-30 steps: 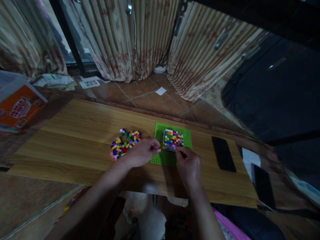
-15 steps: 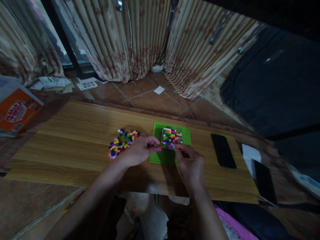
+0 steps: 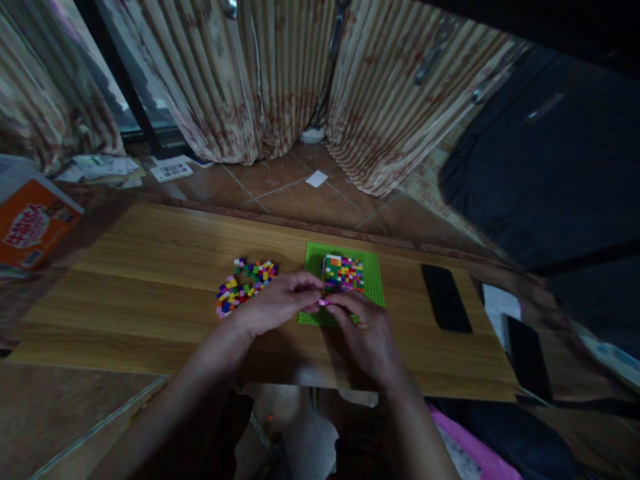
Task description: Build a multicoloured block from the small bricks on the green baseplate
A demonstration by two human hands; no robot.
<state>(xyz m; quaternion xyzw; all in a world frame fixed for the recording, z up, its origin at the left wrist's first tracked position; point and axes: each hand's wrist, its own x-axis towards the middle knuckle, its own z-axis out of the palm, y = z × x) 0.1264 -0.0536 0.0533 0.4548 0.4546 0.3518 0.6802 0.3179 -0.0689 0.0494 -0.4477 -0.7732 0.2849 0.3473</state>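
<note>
Over the front part of the green baseplate (image 3: 373,273), my two hands meet at a small pink toy brick (image 3: 323,302). My left hand (image 3: 283,300) is closed, its thumb and fingers pinching the brick from the left. From the right, the fingertips of my right hand (image 3: 365,330) close on the same brick. Just beyond the fingers, a multicoloured block of small bricks (image 3: 344,271) stands on the baseplate, its near edge partly hidden by my hands. Loose coloured bricks (image 3: 245,290) lie in a pile left of the plate, partly behind my left hand.
The wooden table (image 3: 150,287) carries a black phone (image 3: 446,298) on the right. Beyond its right end lie a white paper (image 3: 500,307) and another dark flat device (image 3: 527,353). An orange-labelled plastic tub (image 3: 35,220) stands at the far left, and curtains (image 3: 290,87) hang behind.
My right hand has moved left from the edge of the brick block to the pink brick in my left fingers. My left hand has barely moved.
</note>
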